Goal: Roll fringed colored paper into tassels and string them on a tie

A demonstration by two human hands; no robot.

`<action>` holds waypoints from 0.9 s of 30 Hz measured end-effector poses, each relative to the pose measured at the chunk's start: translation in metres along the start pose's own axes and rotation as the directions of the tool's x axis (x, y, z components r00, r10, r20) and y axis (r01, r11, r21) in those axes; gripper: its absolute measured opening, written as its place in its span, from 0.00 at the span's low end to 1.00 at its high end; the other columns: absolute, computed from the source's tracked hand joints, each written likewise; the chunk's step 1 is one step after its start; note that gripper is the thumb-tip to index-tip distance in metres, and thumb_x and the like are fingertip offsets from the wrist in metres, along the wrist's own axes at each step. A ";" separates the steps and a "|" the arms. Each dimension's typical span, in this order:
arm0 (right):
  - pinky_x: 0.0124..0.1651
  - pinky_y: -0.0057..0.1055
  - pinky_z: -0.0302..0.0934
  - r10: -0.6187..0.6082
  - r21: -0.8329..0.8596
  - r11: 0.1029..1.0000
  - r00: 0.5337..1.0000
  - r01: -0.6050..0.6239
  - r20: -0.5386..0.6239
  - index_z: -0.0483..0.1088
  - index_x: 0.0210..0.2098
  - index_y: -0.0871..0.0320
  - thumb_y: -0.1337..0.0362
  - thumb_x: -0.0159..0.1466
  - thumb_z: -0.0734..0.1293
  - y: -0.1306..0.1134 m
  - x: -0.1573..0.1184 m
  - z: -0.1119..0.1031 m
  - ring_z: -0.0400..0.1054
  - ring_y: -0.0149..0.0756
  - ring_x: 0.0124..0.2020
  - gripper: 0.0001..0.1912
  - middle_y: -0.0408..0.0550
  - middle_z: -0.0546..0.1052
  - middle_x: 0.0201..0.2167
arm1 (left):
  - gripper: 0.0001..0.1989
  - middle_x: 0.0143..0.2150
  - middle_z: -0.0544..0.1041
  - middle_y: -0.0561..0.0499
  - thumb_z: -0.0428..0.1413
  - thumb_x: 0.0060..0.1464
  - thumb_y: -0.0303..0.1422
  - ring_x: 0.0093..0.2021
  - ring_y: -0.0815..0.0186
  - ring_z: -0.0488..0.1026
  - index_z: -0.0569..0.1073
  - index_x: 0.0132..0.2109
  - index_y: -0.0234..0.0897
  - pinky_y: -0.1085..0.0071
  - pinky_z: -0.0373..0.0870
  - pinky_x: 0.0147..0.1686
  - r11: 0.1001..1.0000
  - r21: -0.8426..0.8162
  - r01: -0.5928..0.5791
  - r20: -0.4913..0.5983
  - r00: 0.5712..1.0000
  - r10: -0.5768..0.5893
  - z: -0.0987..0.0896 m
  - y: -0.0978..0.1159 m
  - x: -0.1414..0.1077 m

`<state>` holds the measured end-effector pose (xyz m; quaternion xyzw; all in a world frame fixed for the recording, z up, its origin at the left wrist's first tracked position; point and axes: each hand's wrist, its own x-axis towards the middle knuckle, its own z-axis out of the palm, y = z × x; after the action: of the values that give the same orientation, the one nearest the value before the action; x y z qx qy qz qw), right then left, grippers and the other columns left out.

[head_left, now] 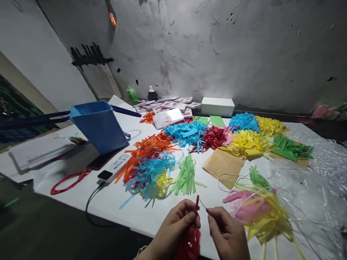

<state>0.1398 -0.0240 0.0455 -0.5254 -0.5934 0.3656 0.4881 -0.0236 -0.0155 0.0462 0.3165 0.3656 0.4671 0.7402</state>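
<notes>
Low in the head view, my left hand (182, 224) pinches a red paper tassel (189, 245) whose twisted top sticks up above the fingers and whose strips hang below. My right hand (226, 229), just to the right, has thumb and forefinger closed on a thin string (202, 204) that runs to the tassel's top. A light green tassel (187, 176) lies on the table behind my left hand. Beside my right hand rests a bundle of pink and yellow tassels (267, 213) with thin strings trailing from it.
Piles of orange (150, 146), blue (187, 133) and yellow (245, 143) paper fringe cover the table's middle. At left stand a blue box (100, 126) and a white power bank (114, 168) with a black cable. Clear plastic wrapping (311, 187) lies right; a white box (217, 107) sits behind.
</notes>
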 end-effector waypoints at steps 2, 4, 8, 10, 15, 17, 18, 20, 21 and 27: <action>0.24 0.25 0.51 -0.034 -0.047 0.998 0.999 0.035 0.015 0.75 0.33 0.57 0.55 0.66 0.62 0.002 -0.002 0.002 0.59 0.30 0.20 0.15 0.41 0.69 0.19 | 0.18 0.27 0.75 0.54 0.66 0.52 0.42 0.20 0.78 0.62 0.69 0.39 0.35 0.82 0.57 0.21 1.000 -0.008 0.002 0.002 1.000 -0.002 0.002 0.001 -0.001; 0.24 0.26 0.50 -0.055 -0.079 0.995 0.998 0.056 0.013 0.75 0.32 0.56 0.57 0.66 0.61 0.003 -0.003 0.003 0.58 0.29 0.19 0.14 0.40 0.67 0.19 | 0.18 0.26 0.74 0.54 0.66 0.52 0.42 0.21 0.78 0.62 0.70 0.39 0.35 0.82 0.56 0.22 1.000 0.001 -0.001 -0.001 1.000 0.001 0.005 0.002 -0.002; 0.22 0.26 0.48 -0.098 -0.145 0.985 0.995 0.096 -0.003 0.74 0.31 0.56 0.59 0.66 0.61 0.002 -0.003 0.001 0.56 0.28 0.18 0.13 0.39 0.66 0.18 | 0.17 0.27 0.74 0.54 0.65 0.53 0.42 0.22 0.78 0.61 0.71 0.40 0.34 0.82 0.55 0.23 0.998 0.063 -0.029 0.003 1.000 0.029 0.006 0.004 -0.003; 0.22 0.26 0.47 -0.102 -0.165 0.981 0.995 0.101 0.005 0.74 0.31 0.57 0.59 0.66 0.61 0.001 -0.003 -0.001 0.55 0.28 0.17 0.13 0.39 0.65 0.18 | 0.17 0.27 0.75 0.54 0.64 0.54 0.42 0.22 0.78 0.60 0.72 0.40 0.34 0.82 0.55 0.23 0.994 0.097 -0.041 0.000 0.999 0.041 0.004 0.004 -0.003; 0.24 0.26 0.49 -0.106 -0.186 0.976 0.993 0.114 0.048 0.74 0.31 0.57 0.60 0.66 0.60 -0.002 -0.003 -0.004 0.60 0.29 0.19 0.13 0.40 0.68 0.19 | 0.16 0.30 0.76 0.53 0.62 0.56 0.44 0.28 0.72 0.67 0.73 0.41 0.35 0.78 0.62 0.29 0.970 0.226 -0.087 -0.001 0.996 0.090 -0.001 0.002 -0.003; 0.25 0.27 0.49 -0.094 -0.194 0.975 0.993 0.107 0.074 0.73 0.29 0.56 0.60 0.65 0.61 -0.003 -0.002 -0.005 0.61 0.29 0.20 0.13 0.41 0.69 0.19 | 0.15 0.33 0.76 0.51 0.60 0.57 0.44 0.32 0.68 0.70 0.75 0.40 0.35 0.75 0.66 0.34 0.913 0.378 -0.152 0.018 0.987 0.157 -0.003 0.002 -0.004; 0.25 0.27 0.49 -0.060 -0.178 0.981 0.994 0.076 0.093 0.73 0.29 0.56 0.59 0.64 0.62 -0.004 -0.002 -0.005 0.61 0.29 0.20 0.12 0.41 0.69 0.19 | 0.14 0.33 0.77 0.50 0.59 0.58 0.43 0.34 0.67 0.71 0.76 0.40 0.35 0.73 0.67 0.36 0.866 0.464 -0.186 0.036 0.981 0.191 -0.003 0.002 -0.005; 0.23 0.26 0.47 0.056 -0.064 0.997 0.988 -0.048 0.141 0.74 0.34 0.56 0.56 0.64 0.64 -0.005 0.001 -0.005 0.61 0.29 0.20 0.12 0.40 0.68 0.18 | 0.13 0.35 0.78 0.48 0.56 0.61 0.41 0.35 0.65 0.73 0.77 0.41 0.36 0.72 0.67 0.37 0.754 0.611 -0.239 0.092 0.968 0.232 -0.004 0.002 -0.007; 0.22 0.25 0.46 0.124 0.030 0.991 0.976 -0.131 0.177 0.73 0.40 0.57 0.53 0.63 0.65 -0.005 0.002 -0.004 0.60 0.29 0.19 0.14 0.39 0.69 0.18 | 0.12 0.35 0.79 0.47 0.55 0.62 0.39 0.35 0.64 0.74 0.77 0.42 0.36 0.72 0.68 0.37 0.702 0.665 -0.257 0.122 0.964 0.238 -0.005 0.002 -0.008; 0.17 0.22 0.47 0.238 0.258 0.900 0.892 -0.351 0.385 0.73 0.42 0.59 0.40 0.60 0.67 0.006 0.009 0.008 0.53 0.23 0.14 0.27 0.39 0.69 0.20 | 0.10 0.36 0.81 0.43 0.51 0.63 0.32 0.34 0.61 0.76 0.77 0.44 0.38 0.70 0.68 0.35 0.368 0.821 -0.435 0.293 0.877 0.381 -0.016 -0.006 -0.009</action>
<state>0.1341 -0.0133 0.0399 -0.4520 -0.5141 0.6136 0.3935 -0.0375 -0.0241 0.0351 0.7381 0.4402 0.3759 0.3467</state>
